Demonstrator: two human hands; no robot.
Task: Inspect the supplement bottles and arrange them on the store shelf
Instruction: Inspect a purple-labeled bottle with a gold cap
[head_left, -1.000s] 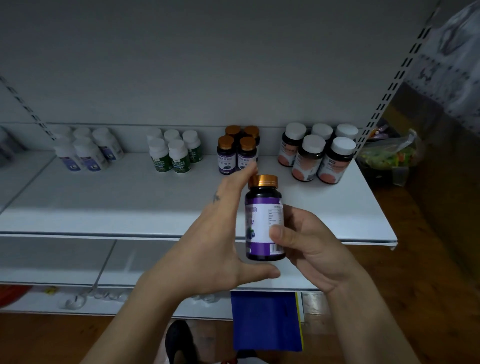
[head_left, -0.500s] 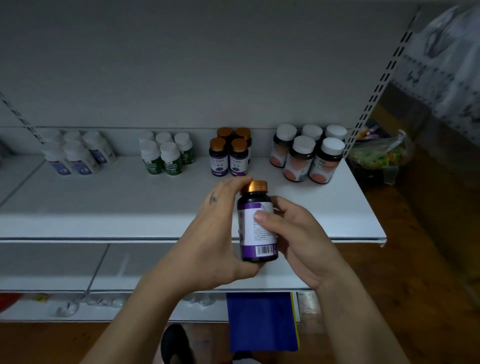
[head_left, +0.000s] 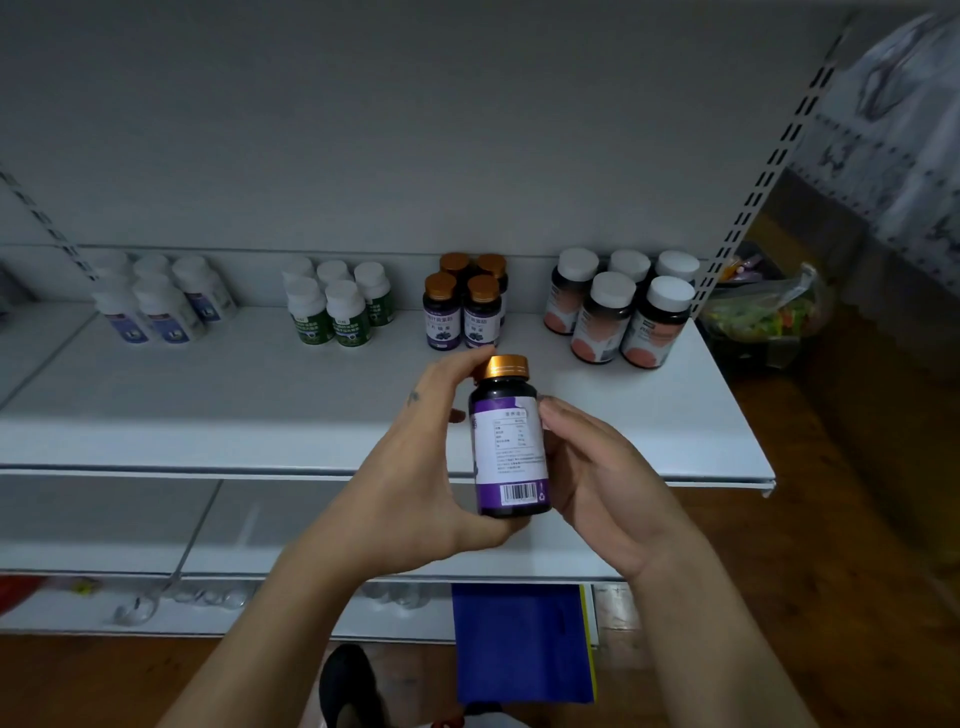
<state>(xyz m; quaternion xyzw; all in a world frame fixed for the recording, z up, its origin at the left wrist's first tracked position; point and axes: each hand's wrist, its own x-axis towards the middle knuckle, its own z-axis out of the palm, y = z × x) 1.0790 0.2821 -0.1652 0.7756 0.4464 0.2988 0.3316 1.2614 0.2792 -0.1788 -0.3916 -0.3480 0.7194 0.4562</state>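
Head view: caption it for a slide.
Upright gold-capped bottle held by left hand and right hand before the shelf, barcode facing the camera.

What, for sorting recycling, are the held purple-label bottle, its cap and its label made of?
The bottle looks dark and glossy: plastic or glass, unclear. Its cap has a copper-gold metallic sheen: metal or metallised plastic. The label is matte, printed, ragged at the top edge: probably paper.

A white shelf (head_left: 249, 410) carries four bottle clusters along its back. Gold-capped purple-label bottles (head_left: 464, 312) stand mid-row. Left of them are green-label bottles (head_left: 337, 309), farther left blue-label bottles (head_left: 163, 306), and right of them white-capped pink-label bottles (head_left: 621, 312).
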